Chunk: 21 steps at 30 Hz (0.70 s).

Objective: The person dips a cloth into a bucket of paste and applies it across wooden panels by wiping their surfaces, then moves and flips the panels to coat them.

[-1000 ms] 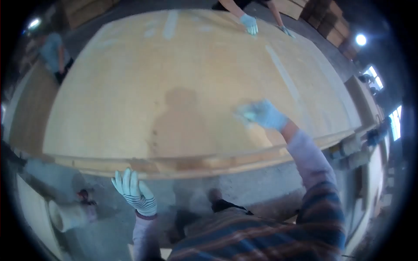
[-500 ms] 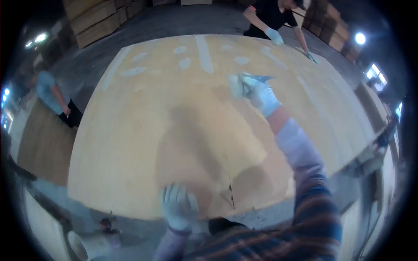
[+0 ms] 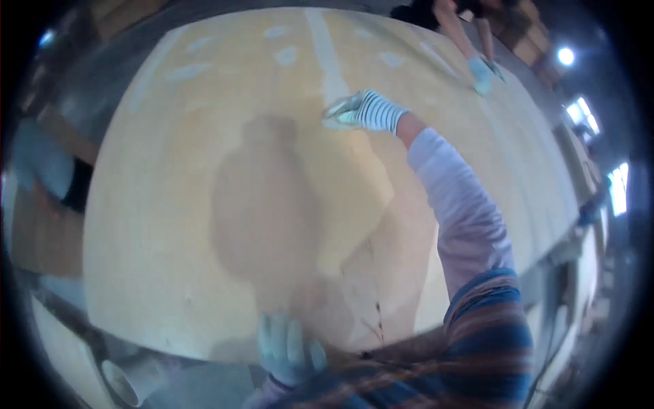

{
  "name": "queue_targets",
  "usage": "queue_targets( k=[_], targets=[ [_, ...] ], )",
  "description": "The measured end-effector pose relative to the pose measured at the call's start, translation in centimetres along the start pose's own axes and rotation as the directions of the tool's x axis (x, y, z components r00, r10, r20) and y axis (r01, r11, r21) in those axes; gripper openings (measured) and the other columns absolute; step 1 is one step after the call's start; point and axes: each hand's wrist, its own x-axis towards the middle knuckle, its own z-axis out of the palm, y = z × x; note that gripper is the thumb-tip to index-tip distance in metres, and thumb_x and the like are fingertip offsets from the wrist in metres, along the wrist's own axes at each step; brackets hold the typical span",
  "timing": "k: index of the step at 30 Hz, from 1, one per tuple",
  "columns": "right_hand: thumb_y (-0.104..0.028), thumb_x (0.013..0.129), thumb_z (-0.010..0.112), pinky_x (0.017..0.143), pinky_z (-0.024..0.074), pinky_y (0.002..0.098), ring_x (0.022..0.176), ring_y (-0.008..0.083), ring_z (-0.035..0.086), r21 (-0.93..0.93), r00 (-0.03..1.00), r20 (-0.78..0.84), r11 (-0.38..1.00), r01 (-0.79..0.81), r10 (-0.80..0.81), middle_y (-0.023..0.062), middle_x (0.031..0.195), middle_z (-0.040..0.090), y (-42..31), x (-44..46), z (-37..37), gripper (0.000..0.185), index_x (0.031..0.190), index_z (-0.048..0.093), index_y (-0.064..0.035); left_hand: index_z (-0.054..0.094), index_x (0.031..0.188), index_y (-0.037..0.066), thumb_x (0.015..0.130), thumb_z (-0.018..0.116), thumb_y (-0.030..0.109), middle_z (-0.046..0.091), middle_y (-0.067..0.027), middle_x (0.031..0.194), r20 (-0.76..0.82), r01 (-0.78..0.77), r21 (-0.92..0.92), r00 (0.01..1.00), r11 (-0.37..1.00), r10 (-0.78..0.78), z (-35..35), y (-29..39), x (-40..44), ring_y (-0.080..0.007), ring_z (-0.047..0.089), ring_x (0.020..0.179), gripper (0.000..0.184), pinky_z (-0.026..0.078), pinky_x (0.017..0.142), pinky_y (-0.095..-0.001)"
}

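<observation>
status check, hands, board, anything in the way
Right hand holding something flat over the board; left hand open, near edge. Co-worker's hand far right, apart from both.

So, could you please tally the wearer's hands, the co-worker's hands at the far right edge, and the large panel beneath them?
Wearer's left hand and right hand: 2
Co-worker's hands: 2
Large panel: 1
Total: 5

Striped glove (image 3: 379,112); pale lavender sleeve (image 3: 458,194)
</observation>
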Motion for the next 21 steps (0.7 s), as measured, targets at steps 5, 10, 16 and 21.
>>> queue_targets(
  k=[5, 10, 16, 21],
  targets=[
    [-0.018, 0.089, 0.067, 0.083, 0.0536, 0.0298, 0.093, 0.0174, 0.068, -0.131, 0.976, -0.163, 0.984, 0.124, -0.145, 0.0044, 0.107, 0.072, -8.5, -21.4, 13.8, 0.023, 0.112, 0.072, -0.0131, 0.044, 0.132, 0.0, 0.091, 0.044, 0.01, 0.042, -0.0249, 0.14, -0.064, -0.216, -0.228, 0.976, 0.949, 0.207, -3.3, -2.6, -1.0, -0.0499, 0.041, 0.127, 0.043, 0.036, 0.106, -0.0587],
    [-0.003, 0.091, 0.06, 0.082, 0.0555, 0.028, 0.094, 0.0158, 0.068, -0.025, 0.891, -0.446, 0.994, -0.107, 0.085, 0.004, 0.112, 0.07, -17.3, -33.6, 27.1, 0.03, 0.116, 0.069, -0.0166, 0.047, 0.132, -0.001, 0.091, 0.046, 0.011, 0.043, -0.0237, 0.14, -0.186, -0.166, -0.384, 0.977, 0.908, 0.1, -10.9, -10.9, -5.5, -0.047, 0.035, 0.134, 0.043, 0.029, 0.111, -0.0559],
    [0.0, 0.09, 0.058, 0.081, 0.0562, 0.0295, 0.094, 0.0187, 0.067, 0.255, 0.738, -0.64, 0.965, -0.057, 0.213, 0.0103, 0.109, 0.069, -24.4, -29.9, 33.0, 0.031, 0.118, 0.067, -0.0103, 0.052, 0.128, 0.0, 0.088, 0.052, 0.007, 0.047, -0.0201, 0.139, -0.18, 0.037, 0.025, 0.983, 0.999, -0.032, -19.5, -24.0, -8.4, -0.0451, 0.034, 0.135, 0.041, 0.029, 0.11, -0.0546],
    [-0.009, 0.09, 0.061, 0.078, 0.0559, 0.0325, 0.093, 0.0202, 0.067, 0.701, 0.775, -0.568, 0.657, 0.278, 0.278, 0.0136, 0.108, 0.068, -32.6, -19.9, 32.9, 0.026, 0.114, 0.066, 0.0019, 0.058, 0.121, 0.001, 0.088, 0.055, 0.011, 0.049, -0.0197, 0.136, -0.216, 0.258, 0.536, 0.962, 0.804, -0.165, -30.5, -38.0, -6.0, -0.0418, 0.041, 0.129, 0.035, 0.033, 0.107, -0.0515]
  ],
)
